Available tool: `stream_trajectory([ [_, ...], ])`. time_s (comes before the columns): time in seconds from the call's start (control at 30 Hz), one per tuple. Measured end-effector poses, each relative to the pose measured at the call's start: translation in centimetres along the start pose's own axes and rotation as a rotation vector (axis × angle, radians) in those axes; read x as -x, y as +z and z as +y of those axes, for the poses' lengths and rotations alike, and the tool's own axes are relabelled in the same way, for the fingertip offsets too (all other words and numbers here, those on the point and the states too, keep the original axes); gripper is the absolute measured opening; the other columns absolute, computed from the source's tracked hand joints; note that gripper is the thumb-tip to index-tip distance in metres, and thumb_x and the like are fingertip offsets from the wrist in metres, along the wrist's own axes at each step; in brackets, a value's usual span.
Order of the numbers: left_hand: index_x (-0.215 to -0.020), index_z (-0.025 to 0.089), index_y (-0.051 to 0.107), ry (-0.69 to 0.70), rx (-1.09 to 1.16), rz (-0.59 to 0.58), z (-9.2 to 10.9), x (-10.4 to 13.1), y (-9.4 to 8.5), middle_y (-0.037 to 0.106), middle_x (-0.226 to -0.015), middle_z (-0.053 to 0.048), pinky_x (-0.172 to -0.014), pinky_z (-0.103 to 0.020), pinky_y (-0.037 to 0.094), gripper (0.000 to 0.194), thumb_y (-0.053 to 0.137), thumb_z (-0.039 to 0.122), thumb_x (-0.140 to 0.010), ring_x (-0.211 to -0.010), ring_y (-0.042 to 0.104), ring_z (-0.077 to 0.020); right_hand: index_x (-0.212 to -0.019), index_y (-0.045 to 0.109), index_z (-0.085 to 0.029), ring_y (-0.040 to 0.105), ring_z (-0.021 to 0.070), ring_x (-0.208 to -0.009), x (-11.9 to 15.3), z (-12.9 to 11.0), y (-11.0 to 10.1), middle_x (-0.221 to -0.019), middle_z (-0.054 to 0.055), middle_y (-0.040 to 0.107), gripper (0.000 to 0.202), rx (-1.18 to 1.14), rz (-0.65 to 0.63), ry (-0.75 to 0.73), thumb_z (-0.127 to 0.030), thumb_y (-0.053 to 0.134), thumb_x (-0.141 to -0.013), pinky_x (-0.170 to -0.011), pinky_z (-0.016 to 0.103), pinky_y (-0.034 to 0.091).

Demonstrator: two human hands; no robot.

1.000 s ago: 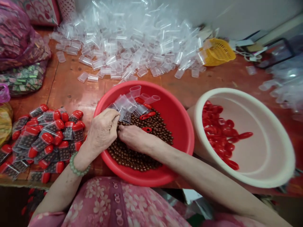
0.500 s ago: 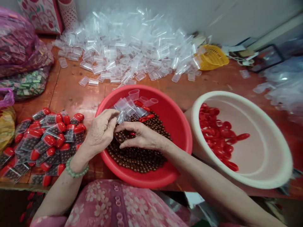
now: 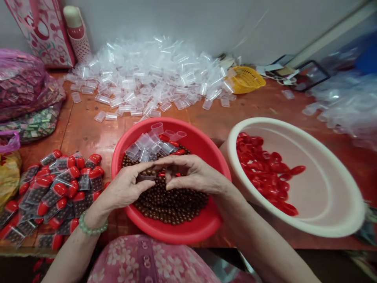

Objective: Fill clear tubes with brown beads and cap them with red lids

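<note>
Over a red basin of brown beads, my left hand grips a clear case with brown beads in it, between thumb and fingers. My right hand faces it from the right, fingers curved and thumb apart from them; its fingertips come close to the left ones. Whether anything small sits in the right hand cannot be made out. Behind the hands, clear cases and a few red caps lie on the beads.
Red-capped, bead-filled cases are piled at left. A cream basin at right holds red caps. Loose clear cases, a yellow basket and a flask stand behind. Bags are at far left.
My left hand now holds the bead-filled case, which was at my right hand before. My right hand has shifted right and its fingers are curved apart. The view has tilted up a little.
</note>
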State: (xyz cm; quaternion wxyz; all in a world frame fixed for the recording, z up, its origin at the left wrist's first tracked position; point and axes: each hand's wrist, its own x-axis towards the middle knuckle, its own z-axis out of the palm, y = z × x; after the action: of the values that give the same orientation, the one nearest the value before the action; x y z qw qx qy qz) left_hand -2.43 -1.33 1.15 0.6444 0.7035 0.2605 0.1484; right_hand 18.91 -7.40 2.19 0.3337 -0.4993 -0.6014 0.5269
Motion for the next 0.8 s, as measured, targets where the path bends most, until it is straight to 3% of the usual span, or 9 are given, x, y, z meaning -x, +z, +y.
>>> stream_trajectory([
  [0.1,-0.11,0.016,0.065,-0.006,-0.005,0.082,0.1,0.0,0.0,0.07,-0.11,-0.009,-0.095,-0.039,0.051,0.028,0.06,0.014,-0.082,-0.104,0.065,-0.0207,-0.108,0.066,-0.018,0.063,0.0156,-0.077,0.0,0.8,-1.0,-0.087,0.003,0.07,0.031,0.343,0.038,0.057,-0.035,0.068,-0.082,-0.074,0.03,0.051],
  [0.23,-0.096,0.018,0.067,0.1,-0.071,0.09,0.4,-0.1,0.0,0.07,-0.106,-0.007,-0.095,-0.037,0.051,0.019,0.058,0.01,-0.081,-0.101,0.065,-0.0183,-0.105,0.065,-0.016,0.064,0.0217,-0.094,-0.8,2.2,-0.4,-0.104,0.009,0.066,0.021,0.917,-0.128,0.183,-0.018,0.061,-0.084,-0.082,0.032,0.049],
  [0.37,-0.092,0.02,0.069,0.143,-0.106,0.162,0.7,0.0,0.1,0.064,-0.119,-0.008,-0.102,-0.038,0.047,0.018,0.06,0.01,-0.08,-0.114,0.06,-0.0194,-0.094,0.066,-0.016,0.065,0.0205,-0.085,-1.4,2.9,1.0,-0.097,0.01,0.065,0.018,1.08,-0.226,0.248,-0.011,0.051,-0.086,-0.069,0.028,0.047],
  [0.53,-0.112,0.02,0.063,0.063,-0.003,0.139,0.9,0.3,0.2,0.069,-0.098,-0.005,-0.085,-0.031,0.053,0.031,0.06,0.013,-0.082,-0.092,0.067,-0.0161,-0.088,0.064,-0.016,0.064,0.0172,-0.082,-0.9,3.1,0.6,-0.089,0.007,0.068,0.016,0.999,-0.17,0.238,-0.014,0.048,-0.09,-0.07,0.026,0.045],
  [0.67,-0.11,0.018,0.058,-0.025,0.081,0.202,0.4,-0.1,0.6,0.071,-0.092,-0.004,-0.081,-0.03,0.053,0.031,0.063,0.014,-0.079,-0.087,0.068,-0.0164,-0.096,0.061,-0.018,0.062,0.0151,-0.073,-0.3,2.4,0.1,-0.081,0.003,0.066,0.016,0.443,0.217,0.128,-0.03,0.055,-0.09,-0.068,0.027,0.049],
  [0.8,-0.096,0.017,0.059,-0.06,0.216,0.197,0.4,-0.5,0.8,0.071,-0.087,-0.003,-0.077,-0.029,0.052,0.02,0.066,0.017,-0.077,-0.082,0.067,-0.0152,-0.106,0.059,-0.023,0.059,0.011,-0.061,-0.6,0.6,0.9,-0.078,-0.002,0.064,0.029,-0.123,0.568,0.046,-0.034,0.067,-0.081,-0.056,0.023,0.049],
])
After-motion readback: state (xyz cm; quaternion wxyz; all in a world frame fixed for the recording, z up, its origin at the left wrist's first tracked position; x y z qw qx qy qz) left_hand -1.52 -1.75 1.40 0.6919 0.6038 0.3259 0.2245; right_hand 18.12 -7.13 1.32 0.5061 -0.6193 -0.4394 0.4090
